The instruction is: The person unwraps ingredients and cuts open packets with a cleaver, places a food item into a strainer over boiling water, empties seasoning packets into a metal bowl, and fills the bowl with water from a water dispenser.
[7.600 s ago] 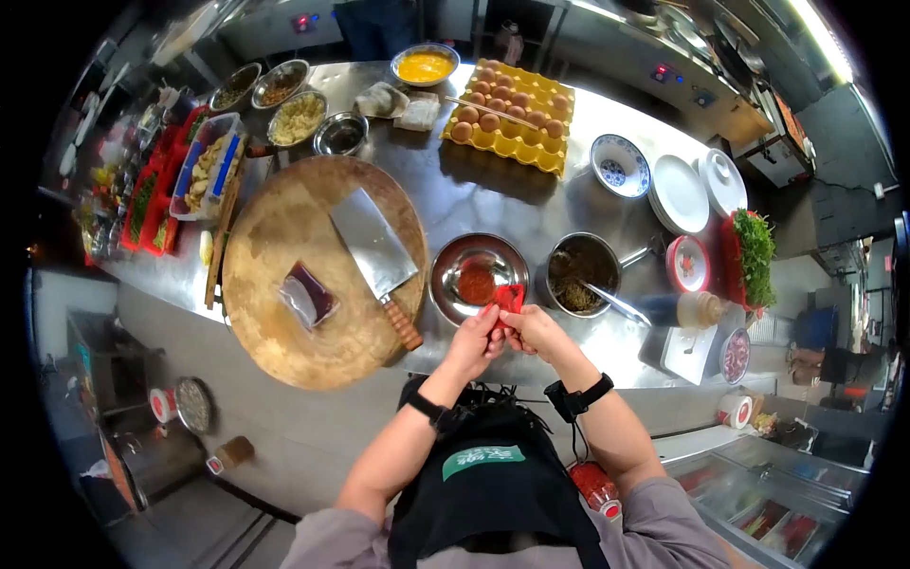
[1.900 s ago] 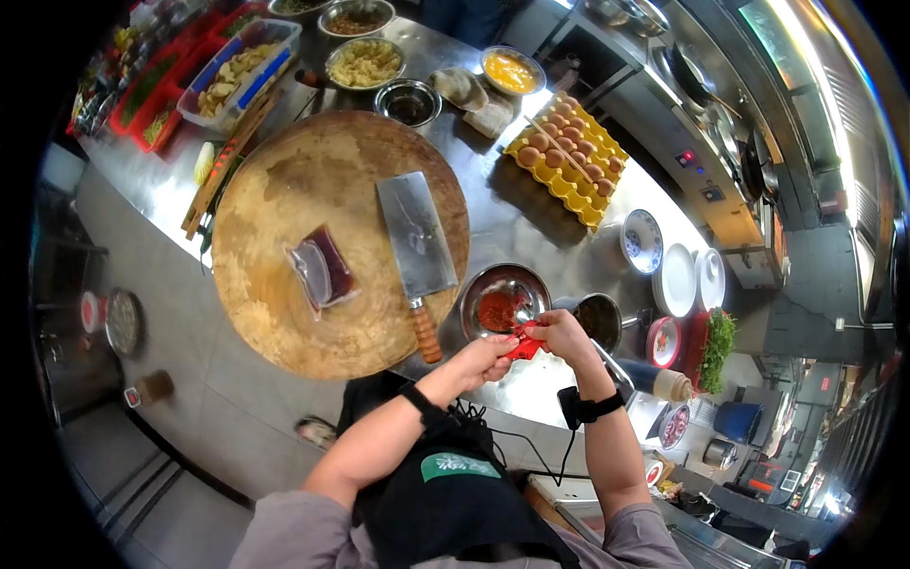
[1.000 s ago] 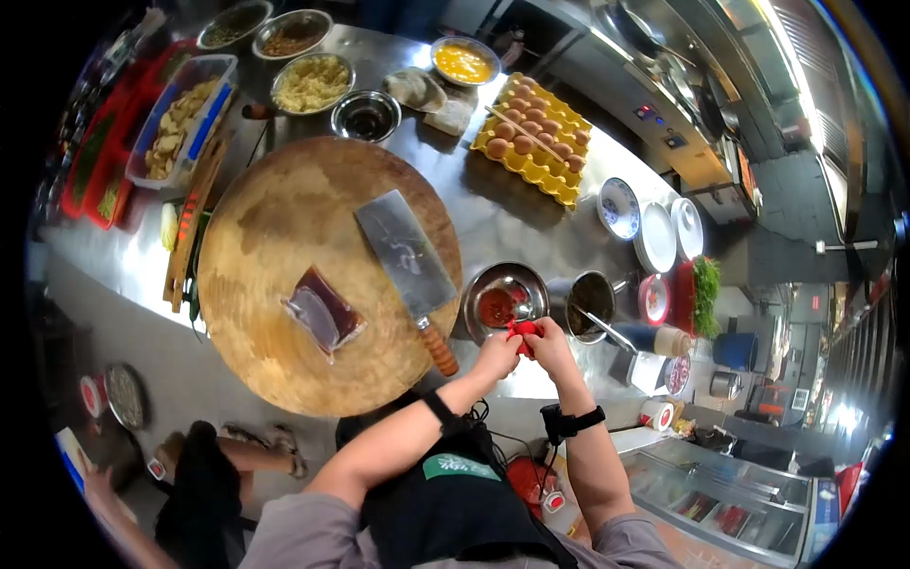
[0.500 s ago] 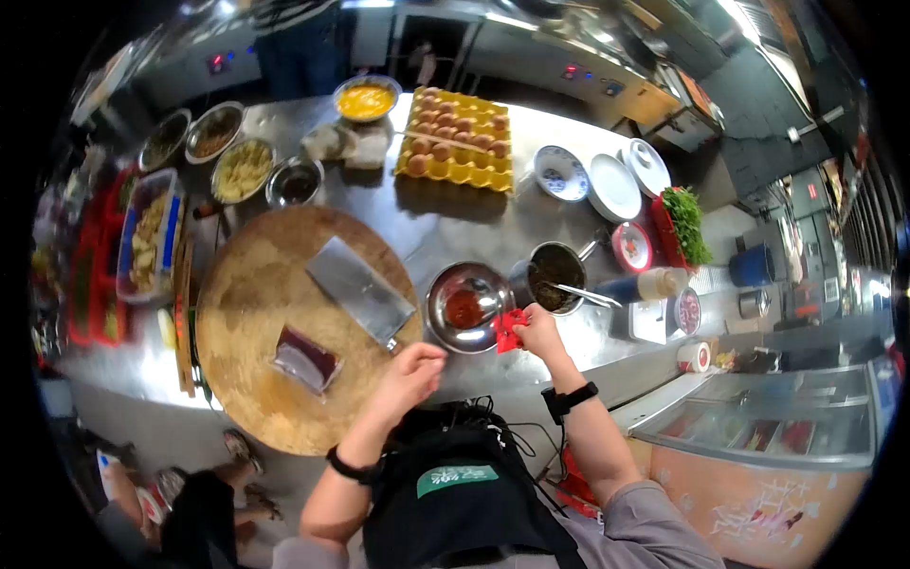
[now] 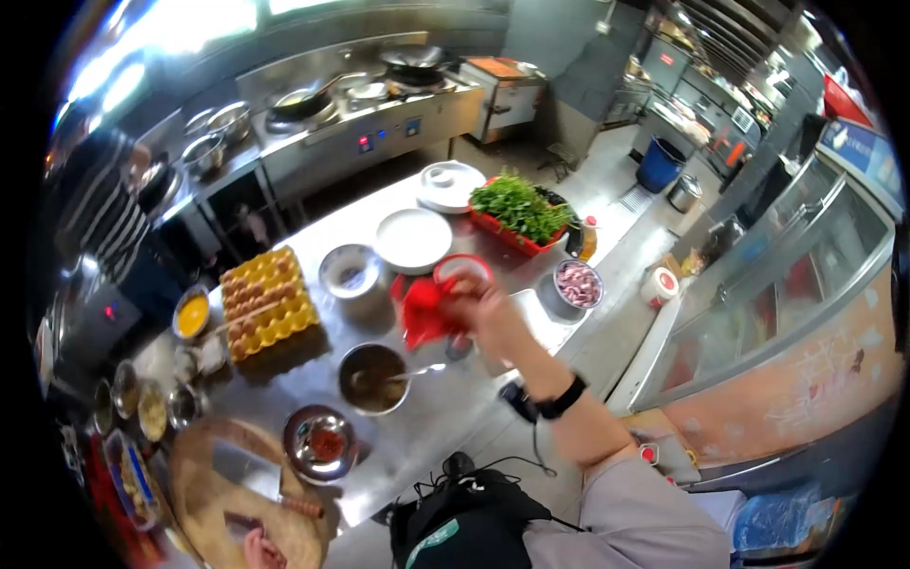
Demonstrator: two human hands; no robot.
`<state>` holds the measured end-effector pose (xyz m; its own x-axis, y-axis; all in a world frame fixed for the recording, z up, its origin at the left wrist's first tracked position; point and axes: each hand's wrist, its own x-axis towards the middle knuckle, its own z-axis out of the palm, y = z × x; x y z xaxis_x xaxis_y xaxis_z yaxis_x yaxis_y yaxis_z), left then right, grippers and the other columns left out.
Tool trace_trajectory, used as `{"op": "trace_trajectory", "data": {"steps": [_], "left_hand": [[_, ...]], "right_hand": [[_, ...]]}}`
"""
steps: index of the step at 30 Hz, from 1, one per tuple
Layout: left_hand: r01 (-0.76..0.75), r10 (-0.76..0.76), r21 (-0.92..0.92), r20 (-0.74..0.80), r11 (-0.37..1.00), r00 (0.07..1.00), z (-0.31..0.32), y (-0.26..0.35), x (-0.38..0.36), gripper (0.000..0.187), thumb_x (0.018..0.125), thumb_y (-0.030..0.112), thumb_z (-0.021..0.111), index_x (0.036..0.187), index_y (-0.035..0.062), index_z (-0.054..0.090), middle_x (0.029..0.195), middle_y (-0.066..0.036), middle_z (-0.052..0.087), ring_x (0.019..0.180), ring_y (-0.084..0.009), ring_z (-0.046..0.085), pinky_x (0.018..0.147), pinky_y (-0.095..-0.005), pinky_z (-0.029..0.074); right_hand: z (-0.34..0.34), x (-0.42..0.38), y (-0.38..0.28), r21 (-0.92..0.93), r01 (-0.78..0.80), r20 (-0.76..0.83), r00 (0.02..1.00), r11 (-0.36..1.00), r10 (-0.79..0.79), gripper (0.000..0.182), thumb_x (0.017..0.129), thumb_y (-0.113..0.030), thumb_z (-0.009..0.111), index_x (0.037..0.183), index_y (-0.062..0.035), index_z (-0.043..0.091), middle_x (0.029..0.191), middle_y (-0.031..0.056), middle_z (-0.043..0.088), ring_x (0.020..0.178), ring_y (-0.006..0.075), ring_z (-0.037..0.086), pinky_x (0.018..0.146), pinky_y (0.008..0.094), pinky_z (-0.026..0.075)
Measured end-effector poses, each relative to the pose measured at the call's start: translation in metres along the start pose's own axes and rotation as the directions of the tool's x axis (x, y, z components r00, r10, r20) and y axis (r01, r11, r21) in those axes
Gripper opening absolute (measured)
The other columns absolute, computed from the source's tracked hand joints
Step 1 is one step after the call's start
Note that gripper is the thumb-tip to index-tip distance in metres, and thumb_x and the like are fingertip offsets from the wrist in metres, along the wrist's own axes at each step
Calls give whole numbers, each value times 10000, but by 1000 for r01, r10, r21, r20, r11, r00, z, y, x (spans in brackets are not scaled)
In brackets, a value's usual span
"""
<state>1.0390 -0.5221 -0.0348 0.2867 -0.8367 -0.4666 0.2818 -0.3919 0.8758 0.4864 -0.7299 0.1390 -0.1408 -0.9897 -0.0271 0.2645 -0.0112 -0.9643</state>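
Right hand (image 5: 474, 302) w/ fingers clenched on a crumpled red packet (image 5: 422, 313), held above the steel counter (image 5: 445, 417) betw. the saucepan (image 5: 373, 377) & red-rimmed plate (image 5: 462, 268); left hand out of view.

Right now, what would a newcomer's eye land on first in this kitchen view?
The right hand, stretched out over the steel counter, clutches a bright red packet in its grip near the middle. Left of it sits a yellow egg tray, and beyond, by white plates, a red basket of leafy greens.
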Motion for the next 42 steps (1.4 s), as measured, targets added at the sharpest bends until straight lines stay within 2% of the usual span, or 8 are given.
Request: {"op": "trace_trajectory", "data": {"steps": [12, 13, 18, 19, 23, 30, 36, 42], "left_hand": [[-14, 17, 32, -83, 999, 996, 58, -18, -53, 164, 947, 231, 569, 1081, 135, 570, 669, 52, 514, 525, -52, 471, 416, -189, 343], [-43, -38, -246, -315, 968, 948, 60, -36, -51, 84, 944, 205, 559, 953, 122, 566, 649, 48, 506, 544, -43, 502, 425, -187, 373], [187, 17, 464, -402, 866, 916, 51, -4, -99, 222, 926, 221, 561, 1006, 20, 608, 708, 4, 558, 575, -101, 499, 514, -266, 418], [166, 112, 587, -408, 792, 906, 30, -11, -90, 260, 902, 244, 592, 1004, 6, 622, 733, -16, 585, 632, -126, 540, 584, -291, 460], [131, 289, 764, -389, 631, 875, -45, -8, -41, 266, 863, 213, 616, 1014, -4, 637, 846, -126, 671, 794, -215, 643, 722, -327, 505], [-8, 476, 832, -309, 554, 823, -119, -23, 61, 198, 837, 205, 628, 933, 35, 656, 869, -168, 673, 841, -309, 653, 745, -381, 509], [-42, 340, 826, -185, 562, 922, -114, -50, 50, 211, 819, 267, 655, 835, 61, 610, 811, -173, 663, 801, -362, 639, 713, -434, 509], [75, 196, 728, -280, 681, 940, -102, -80, 37, 283, 840, 323, 657, 813, 42, 636, 790, -173, 683, 754, -330, 664, 677, -424, 515]], "right_hand": [[-424, 235, -59, -6, 255, -493, 841, 967, -225, 371, 881, -179, 603, 1227, -55, 548, 994, 93, 648, 875, 260, 649, 870, 391, 530], [-440, 254, -45, 32, 237, -452, 870, 971, -198, 390, 903, -199, 569, 1262, -59, 511, 1044, 98, 627, 910, 253, 634, 885, 389, 518], [-537, 293, -20, 105, 372, 490, 788, 922, -374, 484, 1010, -299, 400, 1435, -78, 324, 1294, 119, 520, 1084, 217, 559, 960, 377, 453], [-448, 228, -43, -116, 270, 20, 963, 956, -269, 504, 1012, -246, 413, 1477, -106, 277, 1306, 125, 527, 1069, 221, 569, 974, 332, 430], [-225, 79, -51, -496, 353, 115, 932, 793, -344, 488, 987, -317, 496, 1392, -57, 420, 1229, 100, 569, 972, 144, 585, 816, 263, 480], [67, -94, 48, -568, 59, 623, 683, 821, 381, 315, 834, -39, 623, 1147, -24, 596, 998, 81, 655, 840, 124, 630, 732, 261, 521], [228, -173, 242, -598, 588, 739, 667, 545, 91, 380, 787, -20, 645, 1158, -26, 561, 1110, 159, 560, 1024, 343, 573, 867, 396, 486], [315, -194, 328, -856, 493, 514, 843, 158, 155, 466, 781, -72, 597, 1233, -54, 487, 1091, 203, 517, 987, 401, 546, 814, 462, 496]]}}
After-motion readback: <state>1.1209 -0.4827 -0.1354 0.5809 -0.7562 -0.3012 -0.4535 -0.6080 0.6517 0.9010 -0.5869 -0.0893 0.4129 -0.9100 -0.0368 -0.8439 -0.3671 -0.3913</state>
